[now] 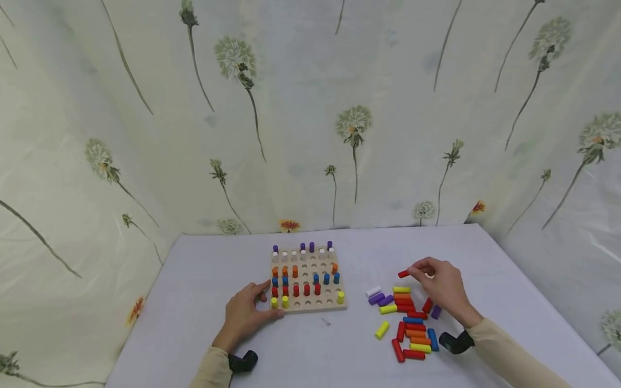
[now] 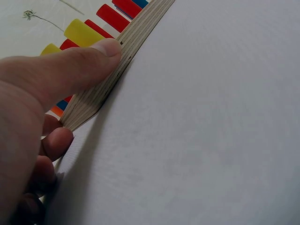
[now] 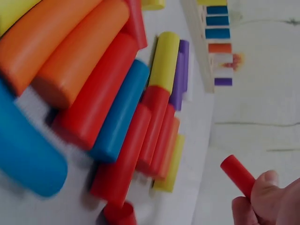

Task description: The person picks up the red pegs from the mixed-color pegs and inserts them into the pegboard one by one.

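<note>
Low in the head view, left of centre, the left hand [image 1: 245,313] grips the near left corner of a wooden pegboard [image 1: 315,309], which lies at lower centre with standing pegs [image 1: 306,290] in coloured rows, yellow lowest and purple highest in the frame. At lower right, the right hand [image 1: 445,284] pinches a red peg [image 1: 403,274]; just below it lie scattered loose pegs [image 1: 416,333].

Held peg [image 1: 403,274]: I see solid red.
Loose pegs [image 1: 416,333]: red, orange, yellow, blue, purple, white.
Board [image 1: 315,309]: pale tan.
Table [image 1: 320,355]: plain pale lavender.
Backdrop [image 1: 291,134]: dandelions on off-white.
</note>
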Demonstrator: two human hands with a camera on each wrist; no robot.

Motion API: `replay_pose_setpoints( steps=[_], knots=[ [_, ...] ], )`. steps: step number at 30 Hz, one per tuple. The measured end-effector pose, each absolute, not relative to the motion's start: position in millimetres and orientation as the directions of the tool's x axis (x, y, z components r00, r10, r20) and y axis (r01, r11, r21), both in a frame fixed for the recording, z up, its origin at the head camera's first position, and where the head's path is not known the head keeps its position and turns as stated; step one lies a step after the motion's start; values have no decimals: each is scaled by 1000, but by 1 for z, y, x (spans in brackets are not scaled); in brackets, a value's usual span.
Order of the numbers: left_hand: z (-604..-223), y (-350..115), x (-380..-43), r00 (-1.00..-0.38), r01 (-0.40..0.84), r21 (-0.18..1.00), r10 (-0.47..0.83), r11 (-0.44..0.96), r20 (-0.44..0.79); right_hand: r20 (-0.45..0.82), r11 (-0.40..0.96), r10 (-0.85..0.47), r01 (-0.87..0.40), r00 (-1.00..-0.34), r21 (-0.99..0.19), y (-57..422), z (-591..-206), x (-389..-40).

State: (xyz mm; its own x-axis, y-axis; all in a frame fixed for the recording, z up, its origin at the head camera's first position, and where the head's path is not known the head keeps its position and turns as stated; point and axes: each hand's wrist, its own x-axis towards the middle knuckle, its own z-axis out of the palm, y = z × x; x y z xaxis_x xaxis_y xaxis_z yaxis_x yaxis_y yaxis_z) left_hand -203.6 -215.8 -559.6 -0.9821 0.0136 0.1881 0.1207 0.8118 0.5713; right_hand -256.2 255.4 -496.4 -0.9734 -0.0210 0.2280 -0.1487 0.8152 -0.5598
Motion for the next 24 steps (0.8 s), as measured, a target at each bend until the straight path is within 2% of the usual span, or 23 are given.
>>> replay_pose_setpoints(
  steps=[14, 24],
  knots=[
    [-558, -214, -203, -983, 120, 578, 16, 807, 183, 401, 742, -132, -359, -906, -567, 196, -503, -262],
    [-558, -215, -203, -982, 116, 574, 8, 811, 188, 445, 676, -208, -457, -871, -578, 148, -499, -261]
  ],
)
